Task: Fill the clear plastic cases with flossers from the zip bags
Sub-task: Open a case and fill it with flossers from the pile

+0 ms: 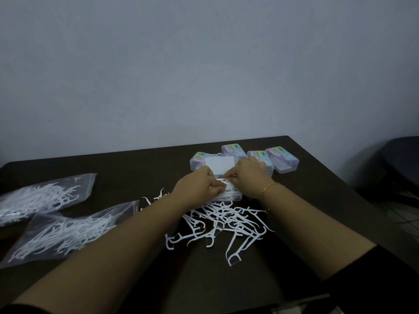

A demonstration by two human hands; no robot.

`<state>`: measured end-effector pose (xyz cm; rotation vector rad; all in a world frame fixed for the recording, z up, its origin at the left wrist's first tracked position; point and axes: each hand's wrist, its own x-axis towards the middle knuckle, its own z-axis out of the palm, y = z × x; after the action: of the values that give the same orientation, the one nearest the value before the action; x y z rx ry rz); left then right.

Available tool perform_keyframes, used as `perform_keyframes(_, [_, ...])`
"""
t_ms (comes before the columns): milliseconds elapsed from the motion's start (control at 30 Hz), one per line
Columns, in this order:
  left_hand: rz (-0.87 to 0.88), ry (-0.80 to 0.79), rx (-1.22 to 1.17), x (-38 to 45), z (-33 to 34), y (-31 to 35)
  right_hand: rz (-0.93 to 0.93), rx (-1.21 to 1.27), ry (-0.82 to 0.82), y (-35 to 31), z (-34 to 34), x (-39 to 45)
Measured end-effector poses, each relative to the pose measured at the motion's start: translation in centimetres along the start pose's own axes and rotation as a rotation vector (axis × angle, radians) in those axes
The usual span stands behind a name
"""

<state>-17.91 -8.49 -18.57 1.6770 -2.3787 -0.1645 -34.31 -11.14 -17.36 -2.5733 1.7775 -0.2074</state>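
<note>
An open clear plastic case (218,164) lies mid-table, its lid raised toward the wall and its base partly hidden under both hands. My left hand (199,185) and my right hand (247,175) meet over the base, fingers curled on a bunch of white flossers (229,191) lying in it. A loose heap of white flossers (226,223) sprawls on the table just in front of the case. Two zip bags of flossers lie at the left, one farther back (43,196) and one nearer (65,234).
Several closed clear cases with coloured labels stand behind the open one, for example at the back right (282,160). The dark table (140,168) ends at the grey wall behind and drops off at the right, where a dark chair (401,159) stands.
</note>
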Motion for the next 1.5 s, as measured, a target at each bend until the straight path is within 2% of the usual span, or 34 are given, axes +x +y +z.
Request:
perform_keyframes(233, [-0.017, 0.173, -0.075, -0.5, 0.1, -0.5, -0.028, 0.091, -0.017, 0.2, -1.0, -1.3])
perform_keyframes(300, [-0.038, 0.165, -0.078, -0.5, 0.2, -0.6, -0.021, 0.154, 0.003, 0.2, -1.2, -1.5])
perform_keyframes(500, [-0.093, 0.133, -0.048, -0.7, 0.2, -0.7, -0.011, 0.135, -0.017, 0.2, -1.1, -2.1])
perform_keyframes(800, [-0.098, 0.165, -0.111, -3.3, -0.3, -0.5, 0.011, 0.338, 0.091, 1.0, -0.4, -3.9])
perform_keyframes(933, [-0.126, 0.140, -0.100, -5.9, -0.5, 0.4, 0.031, 0.392, -0.108, 1.8, -0.9, -5.8])
perform_keyframes(1067, [-0.193, 0.080, -0.065, -7.8, -0.5, 2.6, 0.074, 0.288, -0.364, 2.2, -2.5, -8.2])
perform_keyframes(1167, [-0.158, 0.059, 0.050, -8.8, 0.4, 4.4, 0.092, 0.223, -0.473, 2.7, -2.4, -8.8])
perform_keyframes(1267, [-0.128, 0.039, 0.141, -9.3, 1.5, 5.3, 0.091, 0.212, -0.470, 2.7, -1.6, -8.9])
perform_keyframes(1500, [-0.153, 0.011, 0.128, -8.9, 0.6, 4.0, 0.077, 0.310, -0.338, 2.0, -0.3, -8.4])
